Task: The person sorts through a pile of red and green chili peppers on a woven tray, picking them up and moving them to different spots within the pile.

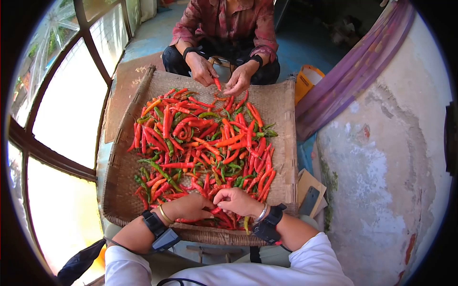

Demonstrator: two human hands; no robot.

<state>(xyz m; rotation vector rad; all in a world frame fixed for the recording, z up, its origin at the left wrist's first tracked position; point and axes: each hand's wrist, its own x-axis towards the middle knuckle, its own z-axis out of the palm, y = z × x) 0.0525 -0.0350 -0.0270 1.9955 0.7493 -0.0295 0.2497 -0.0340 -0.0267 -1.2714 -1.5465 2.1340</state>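
A wide woven tray (121,176) lies in front of me, heaped with red chili peppers (231,140) and some green chili peppers (160,171). Over its near edge, my left hand (191,207) and my right hand (238,201) meet with fingertips closed. Between them shows a small part of a red chili pepper (216,210), pinched by both hands; its ends are hidden by my fingers. More peppers lie directly below and around my hands. A bracelet and a black strap circle each wrist.
Across the tray sits another person (224,28), a red chili pepper (217,84) in their fingers. Windows (67,105) line the left side. To the right are a purple curtain (353,71), a worn wall (377,190) and a phone (309,200) on cardboard.
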